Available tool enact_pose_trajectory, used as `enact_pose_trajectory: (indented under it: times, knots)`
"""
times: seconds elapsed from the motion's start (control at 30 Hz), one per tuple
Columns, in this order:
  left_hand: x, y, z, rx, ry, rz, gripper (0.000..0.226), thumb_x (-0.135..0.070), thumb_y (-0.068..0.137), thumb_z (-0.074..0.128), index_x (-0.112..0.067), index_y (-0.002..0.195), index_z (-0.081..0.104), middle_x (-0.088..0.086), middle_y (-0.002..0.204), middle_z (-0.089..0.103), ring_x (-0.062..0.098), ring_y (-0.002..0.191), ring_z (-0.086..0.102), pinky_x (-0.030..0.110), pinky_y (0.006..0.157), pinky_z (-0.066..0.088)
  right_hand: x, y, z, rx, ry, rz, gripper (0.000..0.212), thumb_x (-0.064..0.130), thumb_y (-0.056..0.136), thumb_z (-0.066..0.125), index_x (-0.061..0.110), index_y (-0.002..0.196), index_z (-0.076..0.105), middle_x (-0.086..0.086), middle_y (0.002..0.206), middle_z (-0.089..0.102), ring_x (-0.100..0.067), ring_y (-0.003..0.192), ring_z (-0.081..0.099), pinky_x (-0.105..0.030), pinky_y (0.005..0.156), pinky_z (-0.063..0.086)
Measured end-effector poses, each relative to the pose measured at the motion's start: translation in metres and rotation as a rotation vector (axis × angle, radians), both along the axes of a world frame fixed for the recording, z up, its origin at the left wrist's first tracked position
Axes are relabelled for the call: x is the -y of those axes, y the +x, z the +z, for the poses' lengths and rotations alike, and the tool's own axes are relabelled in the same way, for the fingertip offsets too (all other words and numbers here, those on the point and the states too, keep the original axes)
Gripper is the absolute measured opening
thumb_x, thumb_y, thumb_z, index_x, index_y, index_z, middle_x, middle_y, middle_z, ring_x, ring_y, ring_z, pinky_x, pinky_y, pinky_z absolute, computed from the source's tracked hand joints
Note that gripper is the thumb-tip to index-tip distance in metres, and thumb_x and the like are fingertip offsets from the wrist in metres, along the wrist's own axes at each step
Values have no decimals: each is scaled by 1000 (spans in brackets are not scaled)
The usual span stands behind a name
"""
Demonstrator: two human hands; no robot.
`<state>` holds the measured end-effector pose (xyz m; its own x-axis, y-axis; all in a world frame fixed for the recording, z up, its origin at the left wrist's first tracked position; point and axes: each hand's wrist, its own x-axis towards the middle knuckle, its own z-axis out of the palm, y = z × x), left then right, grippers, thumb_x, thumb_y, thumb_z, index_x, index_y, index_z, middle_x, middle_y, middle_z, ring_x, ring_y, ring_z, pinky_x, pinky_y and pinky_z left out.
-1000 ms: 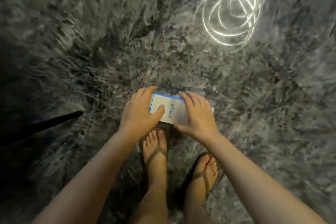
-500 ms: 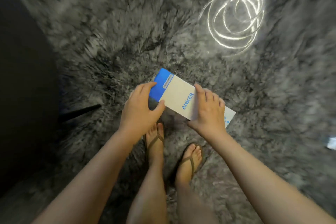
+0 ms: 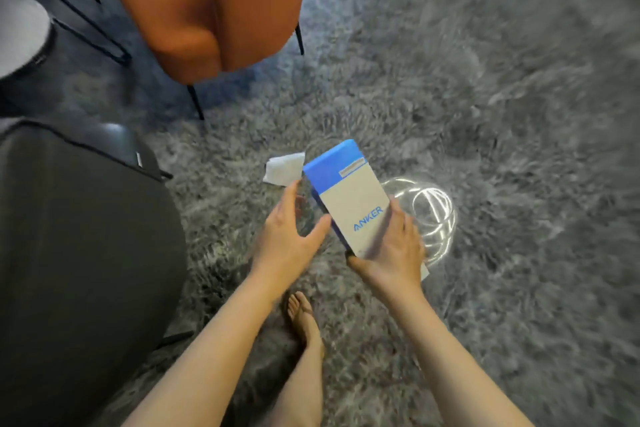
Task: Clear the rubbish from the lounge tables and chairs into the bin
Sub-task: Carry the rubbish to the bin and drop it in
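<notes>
My right hand [image 3: 391, 253] grips the box [image 3: 349, 194] by its near end above the rug [image 3: 485, 114]; its long axis slants away from me, blue end toward the orange chair [image 3: 207, 3]. My left hand [image 3: 287, 236] is spread loose beside it.

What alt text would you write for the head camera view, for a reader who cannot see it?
The right hand grips a blue and white box above a shaggy grey rug, the left hand open at its edge. Ahead are an orange chair and white paper.
</notes>
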<state>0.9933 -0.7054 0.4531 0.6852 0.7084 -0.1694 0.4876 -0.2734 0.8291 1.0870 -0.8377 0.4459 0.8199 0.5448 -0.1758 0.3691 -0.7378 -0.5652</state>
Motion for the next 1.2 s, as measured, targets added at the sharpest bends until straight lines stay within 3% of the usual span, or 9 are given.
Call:
enact_pose_trajectory:
  times: [0.13, 0.23, 0.33, 0.47, 0.67, 0.87, 1.1, 1.2]
  knots:
    - [-29, 47, 11, 12, -86, 95, 76, -49, 68, 61, -15, 131, 37, 2, 105, 66, 24, 97, 63, 43, 83, 50, -50, 30, 6, -56, 52, 45, 109, 31, 52, 80, 15, 141, 20, -5, 133, 41, -27, 121, 38, -48, 99, 34]
    - [-50, 73, 11, -1, -157, 184, 73, -44, 68, 68, -12, 126, 37, 6, 103, 67, 29, 93, 64, 40, 79, 51, -80, 46, 2, -130, 75, 96, 108, 31, 54, 80, 11, 140, 19, -7, 134, 41, -28, 122, 37, -49, 98, 35]
    - [-73, 88, 10, -29, -101, 238, 62, -28, 73, 74, -12, 123, 40, 3, 98, 66, 28, 90, 64, 25, 67, 44, -105, 67, 1, -183, 81, 200, 112, 34, 55, 82, 8, 141, 15, -7, 140, 34, -24, 128, 33, -48, 100, 33]
    - [-113, 103, 9, -100, -32, 270, 64, -25, 76, 72, -14, 129, 38, 6, 104, 65, 29, 95, 61, 28, 67, 40, -133, 104, -1, -243, 45, 408, 120, 42, 58, 82, 14, 145, 4, -2, 149, 22, -18, 136, 22, -41, 110, 23]
    - [-187, 119, -18, -295, 32, 409, 65, -27, 80, 67, -20, 134, 33, 12, 106, 63, 33, 92, 60, 31, 63, 37, -206, 194, -38, -216, -79, 587, 110, 43, 63, 78, 13, 145, 11, -7, 146, 29, -23, 134, 29, -41, 109, 26]
    - [-220, 120, -111, -414, -7, 589, 59, -25, 79, 69, -18, 129, 39, 15, 103, 66, 37, 90, 61, 29, 54, 33, -283, 253, -150, -151, -226, 700, 105, 41, 65, 77, 14, 145, 14, -8, 145, 32, -28, 130, 33, -44, 105, 32]
    - [-216, 102, -272, -508, -128, 652, 62, -25, 78, 71, -19, 131, 38, 12, 107, 65, 36, 90, 61, 28, 65, 37, -333, 227, -339, -161, -338, 823, 102, 40, 65, 77, 19, 144, 16, -5, 144, 31, -29, 125, 37, -45, 98, 36]
    - [-223, 91, -346, -562, -147, 673, 61, -28, 77, 70, -29, 127, 34, 7, 108, 64, 32, 89, 62, 31, 66, 42, -352, 217, -426, -107, -353, 904, 96, 39, 68, 75, 22, 144, 18, -4, 148, 27, -28, 131, 31, -45, 100, 33]
